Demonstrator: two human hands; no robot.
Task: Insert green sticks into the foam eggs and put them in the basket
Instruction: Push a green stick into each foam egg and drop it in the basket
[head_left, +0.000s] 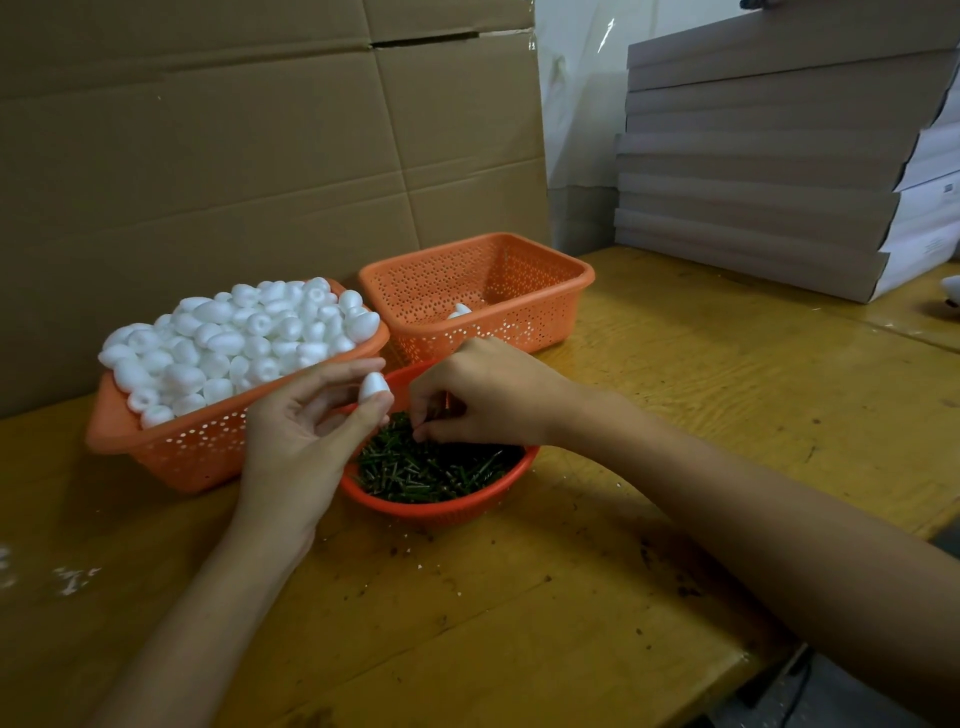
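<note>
Smooth white foam egg (373, 387) pinched between thumb and fingertips of left hand (306, 431), over round orange bowl (441, 512) of short dark green sticks (431, 473), right hand (483, 395) fingers curled into them, grip on any stick unclear.

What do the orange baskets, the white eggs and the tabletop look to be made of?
The orange baskets: moulded plastic, matte, going by the uniform colour and perforated walls. The white eggs: probably foam, with a dull, finely grained surface. The tabletop: wood or plywood, yellowish with visible grain, stained and scuffed.
</note>
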